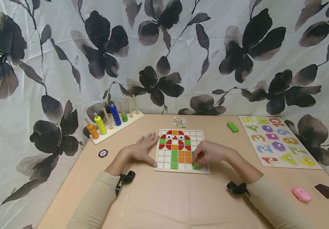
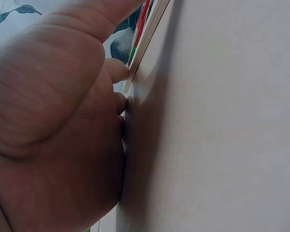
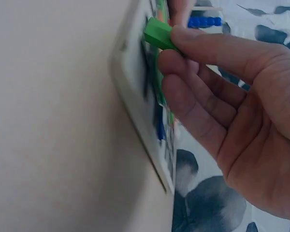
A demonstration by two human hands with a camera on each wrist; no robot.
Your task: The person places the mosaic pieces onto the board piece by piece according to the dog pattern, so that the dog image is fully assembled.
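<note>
A square white grid board lies flat on the table, with red, orange and green tiles and two eye tiles forming a pattern in its middle. My left hand rests with spread fingers along the board's left side, its thumb at the lower left edge. Over the lower right part of the board, my right hand pinches a small green block between thumb and fingers. The block sits close over the grid near the bottom edge, partly covered by the fingers in the head view.
Behind the board lies a small picture card. A peg stacker with coloured beads stands back left, near a round chip. To the right are a green block, a number puzzle board, a pink toy and a dark piece.
</note>
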